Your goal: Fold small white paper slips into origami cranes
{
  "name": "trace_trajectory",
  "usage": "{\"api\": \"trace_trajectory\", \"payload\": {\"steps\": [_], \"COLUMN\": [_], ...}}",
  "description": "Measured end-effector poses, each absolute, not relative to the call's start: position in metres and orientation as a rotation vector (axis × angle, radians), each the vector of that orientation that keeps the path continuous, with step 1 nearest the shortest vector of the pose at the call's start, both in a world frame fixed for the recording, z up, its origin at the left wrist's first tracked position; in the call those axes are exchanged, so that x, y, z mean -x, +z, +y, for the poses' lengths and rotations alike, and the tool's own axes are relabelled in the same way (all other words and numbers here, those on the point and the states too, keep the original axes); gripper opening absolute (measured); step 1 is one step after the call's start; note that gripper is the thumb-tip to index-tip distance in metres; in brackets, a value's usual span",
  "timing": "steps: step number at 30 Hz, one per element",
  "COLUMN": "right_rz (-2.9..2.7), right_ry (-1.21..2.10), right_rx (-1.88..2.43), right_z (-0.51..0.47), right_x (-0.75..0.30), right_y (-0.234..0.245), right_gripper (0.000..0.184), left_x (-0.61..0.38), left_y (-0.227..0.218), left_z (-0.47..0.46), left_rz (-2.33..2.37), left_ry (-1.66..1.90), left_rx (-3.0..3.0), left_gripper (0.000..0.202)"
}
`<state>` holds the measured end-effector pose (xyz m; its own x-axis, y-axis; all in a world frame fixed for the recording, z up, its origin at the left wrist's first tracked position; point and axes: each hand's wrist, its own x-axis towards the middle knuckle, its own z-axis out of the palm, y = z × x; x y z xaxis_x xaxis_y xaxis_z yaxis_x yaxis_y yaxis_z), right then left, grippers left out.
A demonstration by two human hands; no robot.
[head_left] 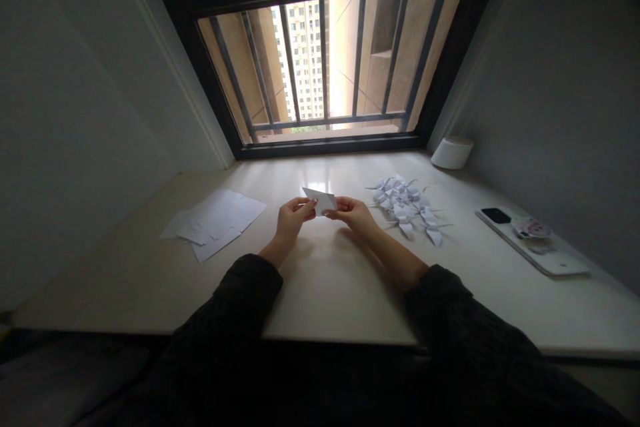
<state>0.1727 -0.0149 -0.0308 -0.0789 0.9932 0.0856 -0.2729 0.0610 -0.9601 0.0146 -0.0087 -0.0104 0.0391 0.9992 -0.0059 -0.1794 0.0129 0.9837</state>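
Note:
A small folded piece of white paper [324, 202] is held up between both hands over the middle of the white tabletop. My left hand [294, 217] pinches its left side, thumb on the near face. On the other side my right hand [353, 211] grips the lower right edge between thumb and fingers. One pointed corner of the paper sticks up at the upper left. To the right of my right hand lies a pile of folded white paper cranes [403, 203]. Loose sheets of white paper [225, 217] are spread, overlapping, to the left of my left hand.
A phone [535, 243] with a round cartoon grip on its back lies at the right. Behind it, a white cylindrical object [452, 153] stands in the back right corner. A barred window [330, 67] rises behind the tabletop [320, 307], with walls on both sides.

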Motion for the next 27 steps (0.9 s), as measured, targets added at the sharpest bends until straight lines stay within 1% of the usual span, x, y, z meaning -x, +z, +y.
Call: {"api": "trace_trajectory", "payload": {"steps": [2,5,9,12,16,20,27], "right_rz": [-1.107,-1.108,-1.119,-1.085,-1.019,-1.024,-1.102], "right_ry": [1.295,1.180,1.083,1.104,1.184,1.233,1.267], "right_rx": [0.941,1.058,1.176,1.176,1.155,1.153,1.115], "right_z": [-0.0136,-0.0130,-0.0152,-0.0170,-0.0177,-0.0187,-0.0196], "right_x": [-0.1736,-0.1760,-0.1781,-0.1787,-0.1799,-0.1804,-0.1764], "right_y": [-0.0319,-0.0324,-0.0293,-0.0268,-0.0258,-0.0253,-0.0270], "right_gripper": [0.046,0.041,0.037,0.037,0.037,0.038,0.035], "left_x": [-0.0144,-0.0142,-0.0143,-0.0141,-0.0121,-0.0108,-0.0127], "left_y": [-0.0105,-0.0096,-0.0083,-0.0072,-0.0047,-0.0046,-0.0108], "left_z": [-0.0086,-0.0090,-0.0097,-0.0097,-0.0095,-0.0087,-0.0063], "left_rz": [1.065,1.096,1.074,1.040,0.963,0.848,0.748], "left_ry": [1.263,1.290,1.284,1.245,1.179,1.167,1.175], "left_rx": [-1.114,-1.162,-1.201,-1.249,-1.440,-1.624,-1.591], "left_gripper": [0.037,0.037,0.041,0.044,0.041,0.051,0.063]}}
